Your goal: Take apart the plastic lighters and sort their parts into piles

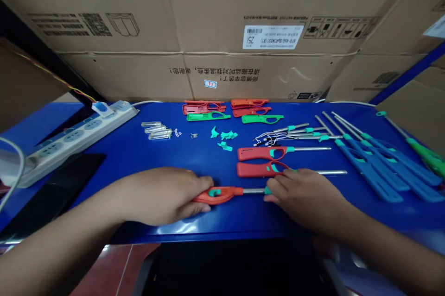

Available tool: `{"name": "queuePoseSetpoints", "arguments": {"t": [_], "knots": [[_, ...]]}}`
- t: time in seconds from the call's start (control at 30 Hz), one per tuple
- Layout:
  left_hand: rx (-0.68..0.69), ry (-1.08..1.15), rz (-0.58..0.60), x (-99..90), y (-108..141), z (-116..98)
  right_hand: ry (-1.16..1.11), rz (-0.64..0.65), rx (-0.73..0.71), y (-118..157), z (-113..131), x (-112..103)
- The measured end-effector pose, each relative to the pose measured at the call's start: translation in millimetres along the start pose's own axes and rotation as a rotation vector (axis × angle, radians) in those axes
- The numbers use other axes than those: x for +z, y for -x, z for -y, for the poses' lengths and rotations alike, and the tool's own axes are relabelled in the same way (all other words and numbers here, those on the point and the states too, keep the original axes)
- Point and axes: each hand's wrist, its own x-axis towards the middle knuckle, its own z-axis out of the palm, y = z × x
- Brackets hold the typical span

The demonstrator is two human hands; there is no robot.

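Observation:
My left hand (174, 196) is wrapped round the handle of an orange lighter (224, 194), low over the front of the blue table. A metal rod runs from it to the right, where the closed fingers of my right hand (299, 196) hold a teal piece (267, 190) at its end. Just behind lie two red lighters (255, 169) with metal rods, the nearer one partly behind my right hand. Further back are teal plastic parts (227, 135), small screws (194, 135) and clear tubes (158, 131).
Red and green shell halves (208, 116) lie at the back of the blue table (194, 159). Blue lighters (378, 161) and wired rods (299, 134) are at right. A power strip (74, 136) and black slab (52, 189) are at left. Cardboard (208, 32) stands behind.

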Motion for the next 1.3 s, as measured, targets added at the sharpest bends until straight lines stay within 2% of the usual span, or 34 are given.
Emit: {"name": "queuePoseSetpoints", "arguments": {"t": [0.1, 0.17, 0.3, 0.4, 0.47, 0.57, 0.67, 0.83, 1.03, 1.3], "knots": [[-0.013, -0.014, -0.073, 2.5, -9, -1, 0.018, -0.022, 0.044, 8, -7, 4], [-0.013, -0.022, -0.126, 1.3, -16, -2, 0.012, -0.053, 0.053, 2, -9, -4], [0.069, 0.03, -0.262, -3.2, -29, 6, -0.088, -0.161, 0.001, -28, -12, -36], [0.111, 0.058, -0.456, -2.6, -37, 19, -0.193, -0.14, -0.005, -60, -23, -48], [0.072, 0.022, -0.568, 0.9, -41, 26, -0.332, -0.1, 0.008, -78, -30, -44], [0.034, -0.011, -0.596, 8.3, -46, 30, -0.542, -0.125, 0.02, -91, -33, -28], [-0.007, -0.002, -0.612, 14.1, -47, 27, -0.617, -0.181, 0.069, -88, -30, -15], [-0.097, -0.016, -0.681, 17.5, -44, 21, -0.693, -0.158, 0.161, -79, -25, -9], [-0.093, -0.14, -0.764, 22.7, -39, 10, -0.623, -0.182, 0.214, -81, -15, -14], [-0.074, -0.269, -0.918, 29.4, -36, -1, -0.242, -0.318, 0.182, -77, -2, -25]]}}
